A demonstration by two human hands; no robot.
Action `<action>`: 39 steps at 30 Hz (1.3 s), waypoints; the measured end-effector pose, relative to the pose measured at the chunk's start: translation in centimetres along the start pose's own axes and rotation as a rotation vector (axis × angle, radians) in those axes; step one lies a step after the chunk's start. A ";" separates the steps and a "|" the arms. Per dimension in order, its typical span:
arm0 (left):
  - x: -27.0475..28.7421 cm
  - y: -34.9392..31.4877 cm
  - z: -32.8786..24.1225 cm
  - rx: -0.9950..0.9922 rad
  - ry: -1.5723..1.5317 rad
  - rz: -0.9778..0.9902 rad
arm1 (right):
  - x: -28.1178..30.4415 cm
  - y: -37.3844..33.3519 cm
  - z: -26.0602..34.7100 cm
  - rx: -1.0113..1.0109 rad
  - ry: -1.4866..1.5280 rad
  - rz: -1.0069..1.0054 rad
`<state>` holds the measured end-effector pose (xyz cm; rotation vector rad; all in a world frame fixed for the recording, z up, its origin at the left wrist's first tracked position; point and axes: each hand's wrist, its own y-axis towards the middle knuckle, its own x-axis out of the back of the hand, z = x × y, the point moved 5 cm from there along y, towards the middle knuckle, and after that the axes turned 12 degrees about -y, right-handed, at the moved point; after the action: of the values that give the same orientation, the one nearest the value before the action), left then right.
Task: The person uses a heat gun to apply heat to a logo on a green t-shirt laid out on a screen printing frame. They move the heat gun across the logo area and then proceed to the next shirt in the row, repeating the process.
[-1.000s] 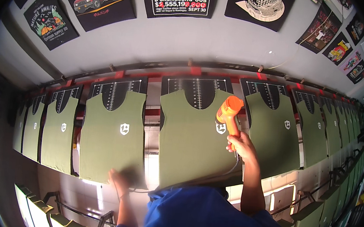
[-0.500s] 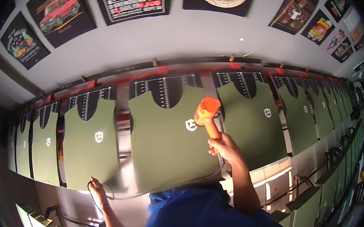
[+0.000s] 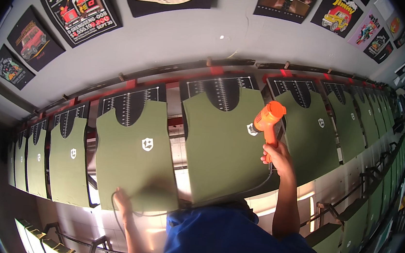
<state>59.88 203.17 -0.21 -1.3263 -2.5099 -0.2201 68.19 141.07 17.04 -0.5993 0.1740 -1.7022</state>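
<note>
My right hand (image 3: pixel 280 158) is closed around the handle of an orange hair dryer (image 3: pixel 271 114). The dryer's nozzle hangs over the white shield print (image 3: pixel 252 129) of an olive green shirt panel (image 3: pixel 224 153), covering part of that print. A dark cord (image 3: pixel 255 187) runs from the handle, low across the panels, toward my left side. There my left hand (image 3: pixel 122 200) holds a loop of the cord at the lower edge of the neighbouring green panel (image 3: pixel 132 168); its fingers are slightly blurred. That panel has its own white print (image 3: pixel 147 144).
Black boards (image 3: pixel 129 101) with white ruler marks carry several green panels in a long row. A dark rail (image 3: pixel 169 69) runs behind them. Another row of green panels (image 3: pixel 370 206) stands at the right. Printed posters (image 3: pixel 79 10) hang on the grey wall.
I have moved right along the row, and the scene has slid left. The hair dryer is now over the print one panel further right. My left hand and the cord have come along.
</note>
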 end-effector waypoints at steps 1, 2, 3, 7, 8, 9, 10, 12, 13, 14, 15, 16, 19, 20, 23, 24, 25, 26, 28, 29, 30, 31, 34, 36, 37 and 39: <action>-1.7 -1.3 -0.9 -0.100 0.112 0.039 | 1.1 0.5 -0.1 -0.003 0.007 0.044; -3.2 -2.3 -1.7 -0.200 0.225 0.080 | 2.2 0.9 -0.1 -0.018 0.008 0.058; -3.9 -3.0 0.3 -0.197 0.634 0.231 | 2.7 1.5 0.3 -0.027 0.006 0.088; -7.5 -6.5 1.2 0.013 0.440 0.036 | 3.2 3.3 0.1 0.024 -0.052 0.144; -8.0 -6.6 1.0 0.038 0.522 0.037 | 3.6 3.7 0.1 0.014 -0.036 0.168; -8.7 -7.0 0.5 0.068 0.604 0.039 | 4.0 4.0 -0.1 0.001 -0.023 0.192; -9.3 -7.3 0.0 0.098 0.686 0.043 | 4.3 4.2 -0.2 -0.012 -0.011 0.216; -9.5 -7.4 1.1 0.030 0.763 0.013 | 3.9 3.9 0.0 0.036 -0.054 0.192; -9.2 -7.5 2.7 0.002 0.802 -0.008 | 3.6 3.9 0.2 0.062 -0.079 0.188; -8.8 -7.8 4.4 -0.023 0.842 -0.032 | 3.5 4.1 0.4 0.049 -0.066 0.223; -8.9 -7.9 4.7 -0.056 0.879 -0.044 | 3.6 4.1 0.5 0.033 -0.051 0.247; -9.1 -8.1 4.9 -0.089 0.916 -0.057 | 3.7 4.0 0.6 0.016 -0.036 0.270; -10.1 -7.6 3.6 0.154 0.873 -0.004 | 4.1 3.6 0.4 0.047 -0.084 0.222; -10.6 -7.3 4.6 0.036 0.932 0.014 | 4.0 3.4 0.4 0.065 -0.118 0.192; -8.1 -8.1 8.0 -0.191 1.053 -0.028 | 3.0 4.1 0.5 0.042 -0.056 0.274; -8.2 -8.2 7.5 -0.215 1.030 -0.062 | 3.1 4.3 0.4 0.024 -0.033 0.295; -8.2 -8.3 6.6 -0.236 1.008 -0.097 | 2.9 4.4 0.3 0.039 -0.053 0.275; -9.0 -7.9 4.8 -0.060 0.906 -0.062 | 3.0 4.2 0.0 0.051 -0.075 0.240; -10.5 -7.3 -1.5 0.185 0.736 -0.042 | 3.4 3.9 -0.2 0.050 -0.070 0.218; -10.5 -7.4 -2.8 0.262 0.672 -0.068 | 3.6 3.9 -0.1 0.039 -0.047 0.236; -10.2 -7.4 -2.9 0.246 0.643 -0.144 | 3.7 3.9 -0.1 0.026 -0.023 0.256; -9.8 -7.5 -2.5 0.231 0.614 -0.221 | 4.0 4.2 -0.3 0.010 0.008 0.244; -8.9 -7.6 1.0 0.049 0.729 -0.218 | 4.0 4.2 0.0 0.046 -0.101 0.141; -9.1 -7.9 1.5 -0.011 0.823 -0.170 | 4.1 4.3 -0.3 0.032 -0.091 0.144; -9.5 -8.0 1.3 -0.042 0.868 -0.143 | 4.2 4.3 -0.5 0.024 -0.086 0.143; -9.6 -7.8 1.5 0.016 0.811 -0.143 | 4.8 4.2 -0.3 -0.003 -0.019 0.179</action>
<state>58.26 191.75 -4.77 -0.8076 -1.8916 -0.6230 71.23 135.47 16.37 -0.5842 0.2102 -1.5235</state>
